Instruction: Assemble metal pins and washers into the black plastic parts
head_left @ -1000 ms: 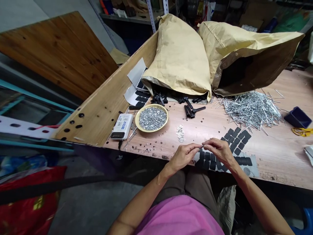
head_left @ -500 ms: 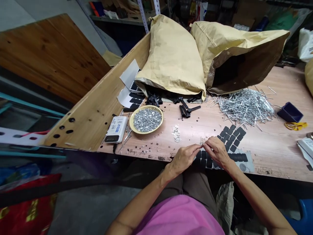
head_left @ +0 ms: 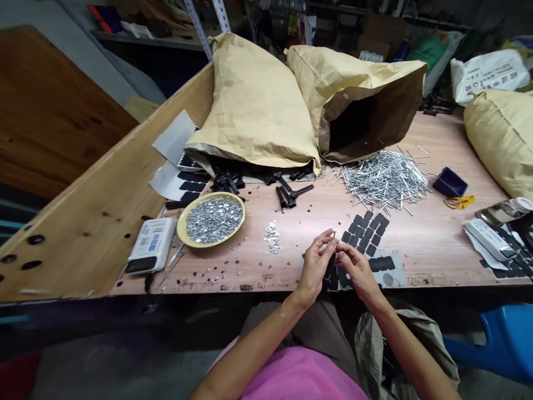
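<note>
My left hand [head_left: 313, 269] is closed in a pinch above the front edge of the table, with the tip of a thin metal pin [head_left: 334, 235] showing at its fingertips. Close against it, my right hand [head_left: 358, 273] has its fingertips pinched together; whatever they grip is too small to make out. Dark pads [head_left: 366, 232] with rounded corners lie in rows just beyond and beneath the hands, some on a grey sheet [head_left: 397, 272]. Left of the hands is a little heap of small silvery washers [head_left: 273, 238].
A yellow bowl [head_left: 181, 229] of small metal pieces stands left, beside a white box-shaped device [head_left: 152, 244]. Black plastic parts [head_left: 287, 195] lie before two large paper sacks [head_left: 254, 100]. A pile of metal pins [head_left: 385, 180] and a dark blue tray [head_left: 450, 182] are right. A wooden board [head_left: 125, 150] borders the left.
The view has swung right, so the table's things sit further left. My hands have turned upward, and a thin metal pin now shows at the left fingertips.
</note>
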{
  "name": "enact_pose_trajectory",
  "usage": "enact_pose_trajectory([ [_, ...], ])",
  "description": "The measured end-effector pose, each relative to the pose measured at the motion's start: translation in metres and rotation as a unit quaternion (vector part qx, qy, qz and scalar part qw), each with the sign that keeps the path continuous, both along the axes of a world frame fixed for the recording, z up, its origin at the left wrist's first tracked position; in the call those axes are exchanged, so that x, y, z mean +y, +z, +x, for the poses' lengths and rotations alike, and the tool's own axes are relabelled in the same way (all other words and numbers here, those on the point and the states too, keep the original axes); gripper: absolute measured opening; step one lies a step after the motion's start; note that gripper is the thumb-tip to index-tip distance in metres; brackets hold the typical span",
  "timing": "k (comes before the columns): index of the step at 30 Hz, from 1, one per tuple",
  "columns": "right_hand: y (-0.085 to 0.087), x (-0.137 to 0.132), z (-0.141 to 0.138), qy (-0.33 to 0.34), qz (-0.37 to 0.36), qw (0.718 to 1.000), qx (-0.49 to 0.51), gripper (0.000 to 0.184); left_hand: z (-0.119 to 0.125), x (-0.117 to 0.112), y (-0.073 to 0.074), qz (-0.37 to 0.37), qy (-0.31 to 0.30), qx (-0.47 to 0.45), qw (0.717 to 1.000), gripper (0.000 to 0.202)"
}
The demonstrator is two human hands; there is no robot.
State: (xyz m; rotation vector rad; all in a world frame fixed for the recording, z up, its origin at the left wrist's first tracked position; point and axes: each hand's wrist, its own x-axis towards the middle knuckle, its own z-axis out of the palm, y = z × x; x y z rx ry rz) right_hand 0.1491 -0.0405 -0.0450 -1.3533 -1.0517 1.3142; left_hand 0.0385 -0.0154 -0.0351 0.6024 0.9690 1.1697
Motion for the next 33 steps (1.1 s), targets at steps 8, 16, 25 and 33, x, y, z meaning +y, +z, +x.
enact_pose_trajectory([
  [8,-0.003,0.004,0.034,-0.078,0.001,0.984,-0.158,0.037,0.048,0.001,-0.010,-0.015,-0.018,-0.011,1.000,0.029],
  [16,-0.012,0.041,0.154,-0.139,0.105,0.834,-0.523,0.025,0.021,0.082,-0.027,0.133,0.015,0.440,0.888,0.030],
  [25,-0.033,0.068,0.198,-0.013,0.149,0.662,-0.735,0.033,-0.023,0.140,-0.048,0.231,0.088,0.650,0.718,0.029],
  [33,-0.040,0.021,0.155,0.133,0.284,0.704,-0.638,0.032,-0.017,0.121,-0.045,0.268,0.099,0.633,0.720,0.029],
])
